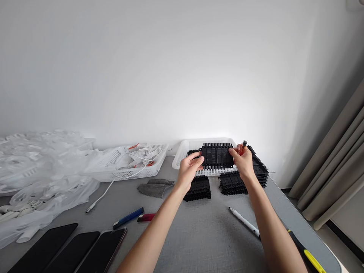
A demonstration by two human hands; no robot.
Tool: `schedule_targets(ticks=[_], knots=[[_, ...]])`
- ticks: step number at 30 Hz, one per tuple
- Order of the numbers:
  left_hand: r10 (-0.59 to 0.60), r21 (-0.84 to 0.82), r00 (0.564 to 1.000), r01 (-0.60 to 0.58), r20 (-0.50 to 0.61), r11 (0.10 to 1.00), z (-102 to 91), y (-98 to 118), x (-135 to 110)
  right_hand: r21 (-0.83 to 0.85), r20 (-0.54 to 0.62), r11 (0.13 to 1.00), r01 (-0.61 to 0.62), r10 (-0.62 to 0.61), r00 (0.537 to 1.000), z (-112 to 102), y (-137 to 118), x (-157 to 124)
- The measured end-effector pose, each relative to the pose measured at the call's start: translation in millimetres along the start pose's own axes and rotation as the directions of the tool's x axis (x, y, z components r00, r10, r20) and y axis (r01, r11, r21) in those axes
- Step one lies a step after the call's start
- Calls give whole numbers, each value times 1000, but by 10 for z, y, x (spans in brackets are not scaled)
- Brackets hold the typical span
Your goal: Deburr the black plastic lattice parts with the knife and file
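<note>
A black ribbed plastic panel (216, 156) with toothed edges is held up over the front of a white basket (178, 161). My left hand (190, 168) pinches its left end, thumb on the face. At the opposite end, my right hand (243, 161) grips the panel and also keeps a small orange stick-like item (243, 148) with a dark tip between its fingers; its kind is unclear. Below my left hand lies a stack of similar panels (199, 188). Another stack (233, 183) is beneath my right hand, with a taller stack (258, 168) behind it.
A marker (244, 222) and a black-and-yellow tool (308, 254) lie at right. Left are a grey cloth (156, 188), a blue stick-shaped item (128, 218), a red one (146, 217), several dark phones (101, 252), a cable (102, 195), a second basket (133, 174) and plastic bags (51, 163).
</note>
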State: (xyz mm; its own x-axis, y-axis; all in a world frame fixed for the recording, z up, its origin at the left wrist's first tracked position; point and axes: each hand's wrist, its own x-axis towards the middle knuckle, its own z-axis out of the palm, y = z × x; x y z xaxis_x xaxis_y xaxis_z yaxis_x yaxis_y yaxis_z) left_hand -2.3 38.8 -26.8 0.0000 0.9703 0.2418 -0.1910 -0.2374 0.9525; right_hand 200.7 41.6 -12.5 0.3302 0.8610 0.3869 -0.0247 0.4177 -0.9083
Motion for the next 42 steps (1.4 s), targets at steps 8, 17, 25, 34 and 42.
schedule_targets(ticks=[8, 17, 25, 34, 42], knots=[[269, 139, 961, -258, -69, 956, -25, -65, 45, 54, 155, 951, -305, 294, 943, -122, -59, 31], [520, 190, 850, -525, 80, 829, 42, -41, -40, 288, 201, 852, -437, 393, 898, -18, 37, 24], [329, 105, 938, -318, -112, 942, 56, -11, -37, 334, 129, 913, -235, 202, 971, 46, 6, -20], [206, 47, 967, -202, -149, 978, 97, -42, -38, 143, 133, 986, -88, 69, 989, 168, 10, -107], [240, 104, 969, -234, -49, 967, 63, -10, -28, 54, 94, 998, 12, -17, 995, 178, 30, -118]])
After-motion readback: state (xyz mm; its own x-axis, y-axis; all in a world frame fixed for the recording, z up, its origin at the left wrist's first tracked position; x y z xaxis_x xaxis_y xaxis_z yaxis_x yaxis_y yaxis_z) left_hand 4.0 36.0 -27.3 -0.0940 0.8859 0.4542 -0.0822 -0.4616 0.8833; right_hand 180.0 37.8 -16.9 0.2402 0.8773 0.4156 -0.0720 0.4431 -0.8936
